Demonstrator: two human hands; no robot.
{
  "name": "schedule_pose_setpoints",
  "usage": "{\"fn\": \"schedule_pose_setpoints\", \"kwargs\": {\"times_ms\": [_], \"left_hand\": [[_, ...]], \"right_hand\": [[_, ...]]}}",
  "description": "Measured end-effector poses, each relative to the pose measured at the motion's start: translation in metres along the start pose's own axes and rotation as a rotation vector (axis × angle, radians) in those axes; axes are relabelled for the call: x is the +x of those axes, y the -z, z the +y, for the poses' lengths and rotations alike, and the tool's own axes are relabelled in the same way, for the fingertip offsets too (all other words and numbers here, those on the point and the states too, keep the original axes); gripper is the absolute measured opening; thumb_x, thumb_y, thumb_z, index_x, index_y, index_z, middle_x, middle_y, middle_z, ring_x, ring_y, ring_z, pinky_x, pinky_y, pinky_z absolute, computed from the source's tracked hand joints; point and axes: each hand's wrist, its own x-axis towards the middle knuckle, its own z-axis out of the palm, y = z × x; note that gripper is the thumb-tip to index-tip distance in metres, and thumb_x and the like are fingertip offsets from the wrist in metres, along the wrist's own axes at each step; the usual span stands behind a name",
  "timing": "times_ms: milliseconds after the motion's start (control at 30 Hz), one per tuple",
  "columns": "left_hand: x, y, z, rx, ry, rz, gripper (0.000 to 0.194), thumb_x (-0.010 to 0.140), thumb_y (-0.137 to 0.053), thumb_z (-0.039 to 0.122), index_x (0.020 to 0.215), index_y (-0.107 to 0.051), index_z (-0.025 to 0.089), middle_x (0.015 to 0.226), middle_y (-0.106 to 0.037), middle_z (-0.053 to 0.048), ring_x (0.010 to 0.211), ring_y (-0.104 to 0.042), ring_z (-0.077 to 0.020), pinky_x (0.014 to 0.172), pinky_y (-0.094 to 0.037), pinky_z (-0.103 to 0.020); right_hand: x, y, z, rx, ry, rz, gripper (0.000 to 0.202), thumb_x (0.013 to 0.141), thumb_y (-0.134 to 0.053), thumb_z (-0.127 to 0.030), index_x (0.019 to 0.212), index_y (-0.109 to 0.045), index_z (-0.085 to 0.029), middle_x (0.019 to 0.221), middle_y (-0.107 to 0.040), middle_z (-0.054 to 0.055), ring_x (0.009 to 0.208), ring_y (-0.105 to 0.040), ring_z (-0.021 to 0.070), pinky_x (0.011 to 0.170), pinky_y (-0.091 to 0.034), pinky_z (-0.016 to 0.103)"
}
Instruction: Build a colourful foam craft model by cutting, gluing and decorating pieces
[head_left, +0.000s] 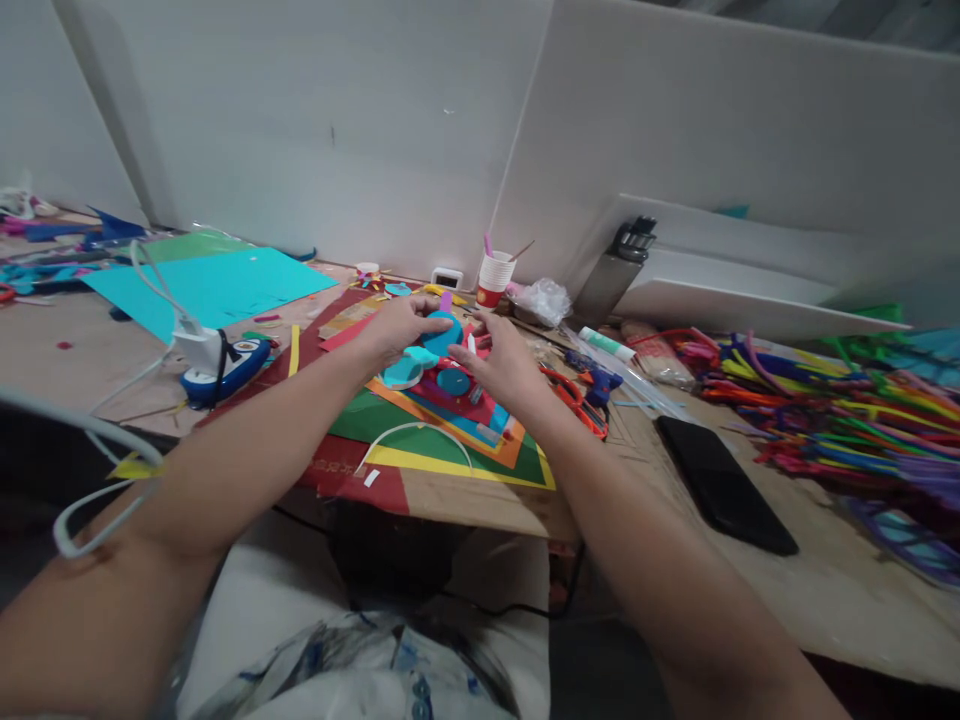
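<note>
My left hand (405,328) grips the left edge of a round blue piece (442,334) between thumb and fingers. My right hand (501,352) is at the right side of the same piece, its thumb and fingers apart; whether it touches the piece is hard to tell. Just below lie a light blue cut shape (405,370) and a smaller round teal piece (453,382). Under them is a stack of coloured sheets, with a green sheet (358,418) and an orange sheet (511,452) showing. A thin white strip (420,425) curves over the front of the stack.
Orange scissors (576,402) and a black phone (724,485) lie to the right, with many coloured pipe cleaners (840,400) beyond. Paper cups (495,278) and a grey bottle (611,272) stand behind. At left are a cyan sheet (217,290) and a blue-and-white device (225,375) with cables.
</note>
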Motion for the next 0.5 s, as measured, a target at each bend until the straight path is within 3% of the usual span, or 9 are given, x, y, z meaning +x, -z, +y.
{"fn": "schedule_pose_setpoints", "kwargs": {"times_ms": [167,500], "left_hand": [[-0.002,-0.013,-0.011,0.090,-0.149,-0.059,0.017,0.068,-0.074,0.016,0.082,-0.067,0.012,0.079,-0.068,-0.002,0.075,-0.062,-0.0114,0.075,-0.049,-0.026],[-0.001,-0.013,-0.015,0.102,-0.046,-0.071,0.021,0.070,-0.074,0.024,0.083,-0.063,0.013,0.080,-0.063,-0.002,0.071,-0.059,-0.0116,0.064,-0.046,-0.025]], "right_hand": [[-0.005,-0.008,-0.010,-0.011,0.102,0.019,0.055,0.075,-0.076,-0.032,0.124,-0.057,-0.016,0.125,-0.061,0.015,0.119,-0.053,0.0294,0.103,-0.043,0.046],[-0.006,-0.011,-0.008,-0.019,0.096,-0.024,0.057,0.076,-0.070,-0.029,0.129,-0.053,-0.015,0.129,-0.059,0.015,0.122,-0.053,0.0298,0.103,-0.044,0.047]]}}
